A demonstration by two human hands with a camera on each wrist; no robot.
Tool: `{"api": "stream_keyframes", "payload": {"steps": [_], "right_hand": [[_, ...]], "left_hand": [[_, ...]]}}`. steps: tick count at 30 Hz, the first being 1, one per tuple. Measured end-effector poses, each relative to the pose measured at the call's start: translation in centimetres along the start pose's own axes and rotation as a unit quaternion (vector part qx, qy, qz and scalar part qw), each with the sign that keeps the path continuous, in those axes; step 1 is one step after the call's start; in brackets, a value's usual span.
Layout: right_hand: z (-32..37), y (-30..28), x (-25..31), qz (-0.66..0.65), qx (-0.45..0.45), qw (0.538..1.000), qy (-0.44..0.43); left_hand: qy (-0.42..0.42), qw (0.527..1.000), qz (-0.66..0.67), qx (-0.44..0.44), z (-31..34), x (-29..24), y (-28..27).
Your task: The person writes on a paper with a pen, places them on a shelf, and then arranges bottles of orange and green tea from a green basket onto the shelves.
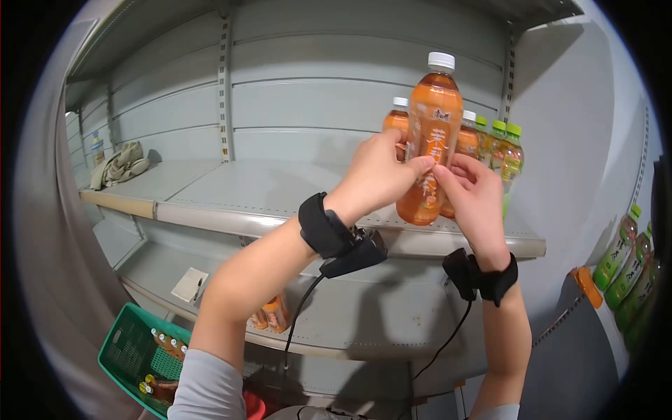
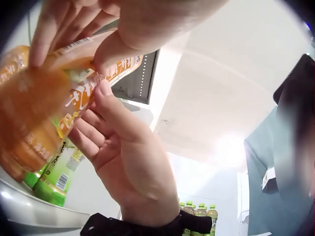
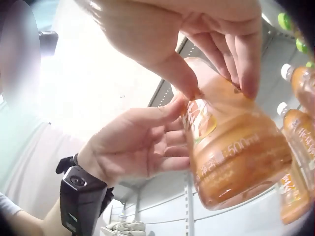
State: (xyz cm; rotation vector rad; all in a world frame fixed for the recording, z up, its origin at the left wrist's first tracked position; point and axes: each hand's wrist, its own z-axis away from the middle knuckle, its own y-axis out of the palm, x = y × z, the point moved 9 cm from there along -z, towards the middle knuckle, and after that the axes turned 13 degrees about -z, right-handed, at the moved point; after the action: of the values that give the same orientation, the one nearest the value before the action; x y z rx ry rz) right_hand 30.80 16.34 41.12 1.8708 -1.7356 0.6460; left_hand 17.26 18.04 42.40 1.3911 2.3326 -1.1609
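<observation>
An orange-tea bottle (image 1: 435, 105) with a white cap stands upright between both hands, in front of the upper shelf's front edge. My left hand (image 1: 378, 168) grips its left side, with the thumb on the printed label and the fingers reaching round behind. From the right, my right hand (image 1: 479, 199) holds the lower half, its thumb tip close to the left thumb at the label. The right wrist view shows the bottle's tapered base (image 3: 241, 167) with a 500ml mark. Just behind stand more orange bottles (image 1: 467, 141) with white caps, partly hidden.
Green-capped bottles (image 1: 513, 148) stand at the upper shelf's right end. More green bottles (image 1: 617, 260) line a side shelf at right. A crumpled cloth (image 1: 120, 165) lies far left. Below are a card (image 1: 189, 285), small orange bottles (image 1: 275, 315) and a green basket (image 1: 120, 334) holding bottles.
</observation>
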Motion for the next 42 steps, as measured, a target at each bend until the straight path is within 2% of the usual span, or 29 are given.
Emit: {"api": "stream_keyframes", "payload": {"steps": [4, 7, 9, 14, 16, 17, 18, 19, 20, 26, 28, 29, 30, 32, 33, 34, 37, 39, 42], "right_hand": [[1.7, 2.5, 1.9, -0.042, 0.019, 0.999, 0.02], [3.4, 4.5, 1.9, -0.083, 0.037, 0.994, 0.057], [5.0, 6.2, 3.1, -0.099, 0.039, 0.994, 0.0], [8.8, 9.7, 1.6, -0.082, 0.047, 0.995, 0.032], [10.6, 11.7, 0.8, -0.117, 0.082, 0.989, 0.047], [11.6, 12.6, 0.0, -0.112, 0.092, 0.987, 0.065], [12.7, 13.6, -0.2, -0.069, 0.128, 0.987, 0.07], [13.7, 14.0, -0.8, -0.073, 0.109, 0.99, 0.052], [14.6, 14.4, -1.8, -0.076, 0.093, 0.992, 0.032], [19.6, 18.0, -8.7, -0.102, 0.13, 0.977, 0.138], [21.2, 18.7, -10.3, -0.128, 0.138, 0.973, 0.135], [21.9, 18.7, -11.4, -0.123, 0.131, 0.973, 0.144], [22.4, 18.7, -12.6, -0.12, 0.127, 0.971, 0.165], [23.7, 18.8, -14.2, -0.083, 0.13, 0.98, 0.128], [24.8, 18.8, -15.8, -0.083, 0.122, 0.978, 0.146], [25.3, 18.8, -17.3, -0.082, 0.113, 0.979, 0.151], [27.8, 18.8, -21.6, -0.086, 0.113, 0.969, 0.202], [29.2, 18.5, -24.3, -0.085, 0.104, 0.96, 0.247], [30.6, 17.8, -27.6, -0.048, 0.083, 0.958, 0.269]], "left_hand": [[-0.033, 0.999, -0.021, 0.003, 2.9, -0.6, -2.8], [-0.026, 0.998, -0.045, -0.032, 5.4, -0.5, -4.5], [0.0, 0.998, -0.032, -0.047, 7.6, -0.7, -5.8], [-0.076, 0.997, -0.02, -0.023, 13.5, 1.5, -7.9], [-0.108, 0.994, -0.014, -0.023, 16.1, 2.3, -8.8], [-0.134, 0.989, 0.051, -0.018, 17.5, 2.9, -8.7], [-0.152, 0.987, 0.056, -0.008, 18.9, 3.9, -8.5], [-0.145, 0.989, 0.019, -0.029, 20.2, 4.8, -8.9], [-0.139, 0.989, -0.018, -0.051, 21.3, 5.3, -9.2], [-0.243, 0.97, -0.017, -0.025, 27.3, 11.2, -7.6], [-0.236, 0.971, -0.042, -0.014, 28.8, 13.0, -6.6], [-0.2, 0.976, -0.024, -0.085, 29.2, 13.5, -6.6], [-0.216, 0.974, -0.018, -0.072, 29.8, 14.8, -5.6], [-0.208, 0.974, -0.01, -0.092, 31.0, 16.2, -4.6], [-0.229, 0.969, -0.064, -0.065, 32.0, 18.1, -3.7], [-0.205, 0.972, -0.025, -0.109, 32.3, 18.5, -2.9], [-0.227, 0.968, -0.039, -0.099, 34.4, 22.7, -0.3], [-0.315, 0.947, -0.063, -0.017, 35.2, 25.3, 1.9], [-0.289, 0.953, -0.097, -0.005, 35.5, 27.6, 4.0]]}}
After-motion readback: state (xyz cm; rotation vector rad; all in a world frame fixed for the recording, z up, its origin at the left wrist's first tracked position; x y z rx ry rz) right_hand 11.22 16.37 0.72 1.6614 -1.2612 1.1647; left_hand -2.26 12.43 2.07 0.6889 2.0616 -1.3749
